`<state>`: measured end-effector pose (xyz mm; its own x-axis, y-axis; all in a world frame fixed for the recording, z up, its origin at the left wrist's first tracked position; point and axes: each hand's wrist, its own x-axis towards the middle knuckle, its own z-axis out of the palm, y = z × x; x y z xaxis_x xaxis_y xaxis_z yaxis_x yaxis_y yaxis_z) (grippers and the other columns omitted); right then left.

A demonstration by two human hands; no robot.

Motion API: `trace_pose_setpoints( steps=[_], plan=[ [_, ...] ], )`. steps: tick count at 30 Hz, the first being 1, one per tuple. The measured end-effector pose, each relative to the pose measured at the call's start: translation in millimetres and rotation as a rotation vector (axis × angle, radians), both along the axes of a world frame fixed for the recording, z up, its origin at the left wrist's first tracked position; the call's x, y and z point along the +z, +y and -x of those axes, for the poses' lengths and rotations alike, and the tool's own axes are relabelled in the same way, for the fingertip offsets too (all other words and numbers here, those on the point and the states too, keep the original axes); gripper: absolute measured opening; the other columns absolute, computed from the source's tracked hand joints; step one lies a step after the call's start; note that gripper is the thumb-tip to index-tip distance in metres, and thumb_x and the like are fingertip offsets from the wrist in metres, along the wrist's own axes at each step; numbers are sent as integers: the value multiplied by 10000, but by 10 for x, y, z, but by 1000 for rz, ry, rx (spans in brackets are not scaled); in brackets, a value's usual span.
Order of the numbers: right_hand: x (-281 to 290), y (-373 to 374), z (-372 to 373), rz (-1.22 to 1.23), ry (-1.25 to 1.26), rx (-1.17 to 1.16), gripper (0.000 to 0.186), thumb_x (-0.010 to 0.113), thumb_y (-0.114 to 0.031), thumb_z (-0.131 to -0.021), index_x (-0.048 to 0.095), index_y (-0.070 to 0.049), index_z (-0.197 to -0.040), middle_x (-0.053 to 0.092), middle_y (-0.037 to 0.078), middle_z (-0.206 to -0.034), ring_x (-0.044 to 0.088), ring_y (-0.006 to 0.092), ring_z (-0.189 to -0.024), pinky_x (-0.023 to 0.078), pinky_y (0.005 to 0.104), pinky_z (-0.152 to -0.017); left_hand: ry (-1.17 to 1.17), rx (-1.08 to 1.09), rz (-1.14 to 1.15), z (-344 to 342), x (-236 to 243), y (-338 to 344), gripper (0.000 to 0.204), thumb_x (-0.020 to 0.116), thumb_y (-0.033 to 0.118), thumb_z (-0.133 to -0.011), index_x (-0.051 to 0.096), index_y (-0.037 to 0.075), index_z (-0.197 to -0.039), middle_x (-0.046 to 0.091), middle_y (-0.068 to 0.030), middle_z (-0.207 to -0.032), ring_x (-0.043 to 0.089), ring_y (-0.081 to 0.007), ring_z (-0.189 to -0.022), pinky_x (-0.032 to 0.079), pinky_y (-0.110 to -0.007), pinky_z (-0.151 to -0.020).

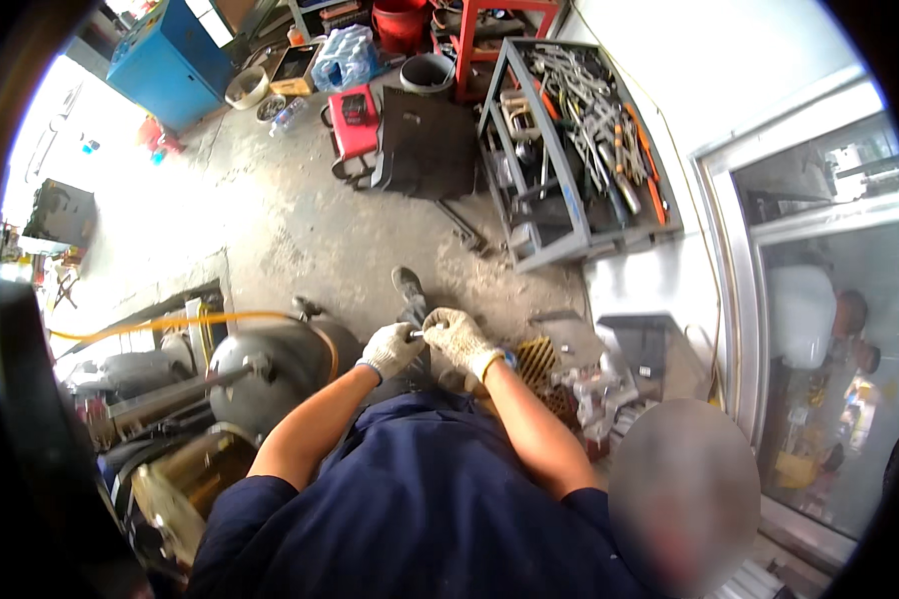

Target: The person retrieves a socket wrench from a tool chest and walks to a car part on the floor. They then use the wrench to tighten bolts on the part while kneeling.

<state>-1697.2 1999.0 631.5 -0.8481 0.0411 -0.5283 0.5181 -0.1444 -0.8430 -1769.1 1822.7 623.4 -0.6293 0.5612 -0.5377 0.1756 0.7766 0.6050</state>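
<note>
My left hand [391, 350] and my right hand [459, 340] meet in front of my body, both in off-white knit work gloves. The fingers of each are closed in a pinch. Between them shows a small shiny metal piece [417, 334], gripped from both sides. Gloved fingers cover most of it, so its kind is hidden. Beneath the hands are the concrete floor [300, 230] and my dark shoe [407, 283].
A grey metal rack [554, 245] full of wrenches [579, 90] stands ahead right. To my left lies a grey tank [260, 374] with a yellow hose [210, 319]. A black panel [428, 140], a red case [356, 120] and a blue cabinet [170, 65] stand farther off.
</note>
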Motion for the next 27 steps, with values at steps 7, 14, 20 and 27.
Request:
trace_pose_setpoints(
  steps=[7, 14, 20, 27],
  plan=[
    [336, 721, 1938, -225, -71, 89, 60, 733, -90, -902, 708, -77, -955, 623, -30, -737, 541, 73, -655, 470, 271, -592, 135, -99, -403, 1949, 252, 867, 315, 704, 393, -912, 703, 97, -1019, 708, -200, -857, 681, -447, -870, 546, -494, -747],
    [984, 1176, 3484, 453, -77, -107, 258, 571, -229, -1088, 655, -94, -1292, 710, 22, -881, 610, 79, -624, 477, 216, -493, 80, -143, -227, 3798, 602, 1117, 294, 636, 281, -906, 730, 172, -1162, 737, -198, -991, 700, -413, -965, 563, -482, -816],
    [776, 1174, 5248, 428, -21, 28, 273, 589, -261, -1078, 641, -115, -1302, 691, 8, -888, 583, 51, -605, 479, 194, -518, 23, -1, -264, 5417, 334, 928, 189, 664, 206, -908, 730, 103, -1051, 732, -186, -936, 720, -351, -893, 551, -425, -786],
    [1111, 725, 7452, 385, -86, 369, 189, 747, -146, -923, 701, -99, -1101, 708, -10, -850, 546, 40, -581, 460, 215, -525, 110, 162, -153, 7005, 1143, 364, 322, 739, 407, -882, 698, 93, -937, 707, -194, -888, 694, -410, -905, 539, -500, -752]
  ],
)
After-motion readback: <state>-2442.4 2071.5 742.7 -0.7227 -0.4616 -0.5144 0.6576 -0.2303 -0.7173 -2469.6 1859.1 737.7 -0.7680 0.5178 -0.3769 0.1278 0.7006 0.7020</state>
